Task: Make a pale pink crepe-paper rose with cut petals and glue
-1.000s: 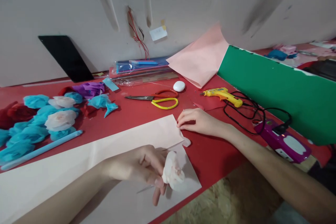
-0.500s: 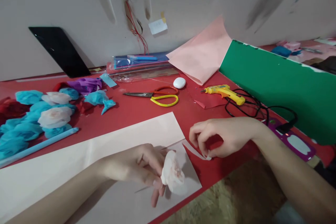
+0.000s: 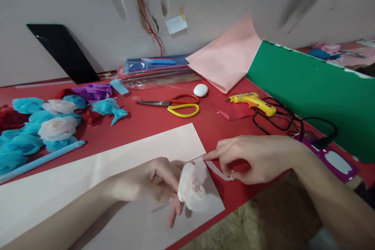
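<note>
My left hand (image 3: 159,185) is closed on a pale pink paper flower (image 3: 191,189), its layered petals facing right. A thin stem or wire shows below the fingers. Over to the right, my right hand (image 3: 249,158) pinches the end of a narrow pale paper strip (image 3: 218,172) between thumb and finger. Its index finger reaches out to the left, at the corner edge of the pale sheet. Both hands are low over the large pale paper sheet (image 3: 123,150) and the red tabletop (image 3: 164,133).
Behind lie scissors (image 3: 175,106) with red and yellow handles, a white oval object (image 3: 200,90) and a yellow glue gun (image 3: 252,102) with a black cord. Blue paper flowers (image 3: 23,146) crowd the left. A green board (image 3: 310,93) stands at right; a dark phone-like slab (image 3: 63,52) leans on the wall.
My right index finger has stretched out leftward towards the sheet's edge, while the thumb still pinches the strip. My left hand and the flower have shifted slightly left.
</note>
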`<state>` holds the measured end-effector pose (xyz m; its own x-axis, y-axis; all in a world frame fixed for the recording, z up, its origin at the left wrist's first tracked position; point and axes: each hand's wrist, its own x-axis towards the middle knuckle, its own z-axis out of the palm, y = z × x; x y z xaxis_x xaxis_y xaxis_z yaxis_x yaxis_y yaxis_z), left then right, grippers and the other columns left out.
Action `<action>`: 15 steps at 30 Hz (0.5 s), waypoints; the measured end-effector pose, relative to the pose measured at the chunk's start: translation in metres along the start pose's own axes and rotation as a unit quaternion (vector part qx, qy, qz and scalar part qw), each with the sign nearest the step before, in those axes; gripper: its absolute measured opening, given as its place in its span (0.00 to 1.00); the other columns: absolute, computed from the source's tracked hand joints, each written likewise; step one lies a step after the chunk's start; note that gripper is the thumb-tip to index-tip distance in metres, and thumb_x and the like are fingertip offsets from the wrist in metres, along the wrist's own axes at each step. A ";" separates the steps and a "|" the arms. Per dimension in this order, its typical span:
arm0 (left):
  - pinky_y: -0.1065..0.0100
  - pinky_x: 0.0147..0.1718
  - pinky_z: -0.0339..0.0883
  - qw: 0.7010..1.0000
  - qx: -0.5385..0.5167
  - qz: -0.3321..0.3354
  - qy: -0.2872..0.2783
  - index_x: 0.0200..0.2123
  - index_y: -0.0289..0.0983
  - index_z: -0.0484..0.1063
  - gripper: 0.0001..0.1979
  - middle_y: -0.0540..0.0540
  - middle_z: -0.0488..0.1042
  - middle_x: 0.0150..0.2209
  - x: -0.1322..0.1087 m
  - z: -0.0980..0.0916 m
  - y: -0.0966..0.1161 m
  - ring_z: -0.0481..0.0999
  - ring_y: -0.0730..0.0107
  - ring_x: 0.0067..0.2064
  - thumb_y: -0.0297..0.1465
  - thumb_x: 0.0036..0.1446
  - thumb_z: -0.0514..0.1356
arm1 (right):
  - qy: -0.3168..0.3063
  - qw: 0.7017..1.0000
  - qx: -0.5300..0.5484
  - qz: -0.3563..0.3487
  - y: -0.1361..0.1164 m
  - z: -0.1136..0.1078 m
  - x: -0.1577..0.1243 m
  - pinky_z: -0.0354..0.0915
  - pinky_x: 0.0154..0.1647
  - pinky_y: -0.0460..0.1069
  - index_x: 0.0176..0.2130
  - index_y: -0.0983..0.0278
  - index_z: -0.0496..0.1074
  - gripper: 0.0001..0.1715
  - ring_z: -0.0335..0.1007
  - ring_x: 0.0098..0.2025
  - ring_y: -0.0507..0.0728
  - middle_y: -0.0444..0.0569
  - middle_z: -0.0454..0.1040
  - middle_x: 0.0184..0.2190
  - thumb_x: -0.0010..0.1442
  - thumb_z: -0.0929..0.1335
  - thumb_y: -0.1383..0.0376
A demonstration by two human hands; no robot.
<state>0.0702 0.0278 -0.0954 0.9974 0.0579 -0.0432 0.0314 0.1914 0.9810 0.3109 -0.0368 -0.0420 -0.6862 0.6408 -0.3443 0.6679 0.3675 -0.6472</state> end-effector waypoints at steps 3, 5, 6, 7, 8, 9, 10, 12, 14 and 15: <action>0.62 0.47 0.65 1.000 0.013 0.004 -0.012 0.29 0.38 0.81 0.15 0.44 0.78 0.20 0.002 0.002 0.004 0.76 0.65 0.30 0.41 0.55 0.58 | -0.016 1.000 0.002 0.009 0.001 0.001 0.000 0.61 0.40 0.46 0.26 0.65 0.68 0.12 0.68 0.47 0.55 0.50 0.71 0.49 0.45 0.63 0.80; 0.59 0.57 0.53 0.999 0.039 0.002 -0.012 0.27 0.38 0.81 0.16 0.44 0.79 0.21 0.003 0.004 0.008 0.75 0.65 0.31 0.42 0.55 0.58 | -0.016 1.000 -0.002 0.020 0.000 0.001 0.000 0.61 0.38 0.46 0.25 0.65 0.68 0.11 0.69 0.45 0.55 0.49 0.72 0.47 0.45 0.63 0.79; 0.58 0.60 0.46 0.999 0.053 -0.001 -0.011 0.26 0.38 0.81 0.17 0.44 0.79 0.22 0.003 0.004 0.009 0.75 0.65 0.32 0.43 0.55 0.58 | -0.014 1.000 -0.004 0.025 0.000 0.002 -0.001 0.61 0.37 0.46 0.24 0.65 0.67 0.10 0.69 0.44 0.56 0.49 0.73 0.46 0.45 0.63 0.79; 0.57 0.61 0.41 0.998 0.067 -0.005 -0.011 0.25 0.37 0.80 0.19 0.43 0.79 0.23 0.003 0.004 0.009 0.75 0.65 0.33 0.44 0.55 0.57 | -0.011 1.000 -0.005 0.028 -0.001 0.002 -0.001 0.61 0.36 0.46 0.23 0.64 0.67 0.10 0.69 0.44 0.56 0.48 0.74 0.44 0.45 0.64 0.78; 0.57 0.62 0.39 0.997 0.081 -0.008 -0.012 0.25 0.36 0.80 0.20 0.43 0.80 0.24 0.003 0.004 0.009 0.75 0.64 0.34 0.44 0.55 0.57 | -0.008 0.999 -0.006 0.032 -0.002 0.003 -0.001 0.61 0.36 0.46 0.23 0.64 0.66 0.10 0.69 0.43 0.56 0.48 0.74 0.42 0.46 0.64 0.78; 0.56 0.62 0.38 0.995 0.094 -0.013 -0.015 0.25 0.36 0.80 0.21 0.42 0.80 0.25 0.003 0.004 0.009 0.75 0.64 0.35 0.45 0.55 0.56 | -0.004 0.999 -0.006 0.034 -0.002 0.003 -0.002 0.61 0.36 0.46 0.22 0.64 0.66 0.10 0.70 0.43 0.56 0.48 0.75 0.39 0.46 0.64 0.78; 0.56 0.62 0.38 0.994 0.105 -0.018 -0.018 0.25 0.36 0.80 0.21 0.42 0.80 0.26 0.003 0.003 0.008 0.75 0.64 0.35 0.45 0.56 0.56 | -0.002 0.999 -0.006 0.036 -0.003 0.004 -0.002 0.60 0.36 0.46 0.22 0.64 0.66 0.10 0.70 0.43 0.57 0.47 0.75 0.38 0.46 0.64 0.78; 0.56 0.62 0.38 0.992 0.121 -0.021 -0.021 0.25 0.36 0.79 0.22 0.42 0.80 0.27 0.004 0.001 0.006 0.75 0.63 0.37 0.45 0.56 0.55 | -0.001 0.999 -0.001 0.034 -0.003 0.005 -0.002 0.61 0.37 0.46 0.22 0.64 0.66 0.10 0.70 0.43 0.57 0.47 0.75 0.35 0.46 0.64 0.78; 0.56 0.62 0.37 0.992 0.120 -0.021 -0.020 0.25 0.37 0.79 0.22 0.42 0.80 0.27 0.004 0.000 0.005 0.75 0.62 0.37 0.46 0.56 0.54 | -0.003 1.000 0.006 0.028 -0.001 0.004 -0.003 0.61 0.39 0.46 0.22 0.64 0.67 0.11 0.70 0.44 0.57 0.47 0.76 0.35 0.45 0.64 0.79; 0.56 0.62 0.38 0.993 0.116 -0.020 -0.018 0.25 0.36 0.79 0.23 0.42 0.80 0.27 0.004 0.000 0.006 0.75 0.62 0.37 0.47 0.56 0.54 | -0.006 1.000 0.007 0.023 -0.001 0.003 -0.004 0.61 0.40 0.47 0.23 0.64 0.67 0.11 0.69 0.45 0.57 0.47 0.76 0.35 0.45 0.64 0.79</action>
<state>0.0744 0.0288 -0.0901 0.9966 0.0187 -0.0796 0.0803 -0.0382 0.9960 0.3121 -0.0416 -0.0423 -0.6579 0.6488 -0.3822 0.6951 0.3279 -0.6398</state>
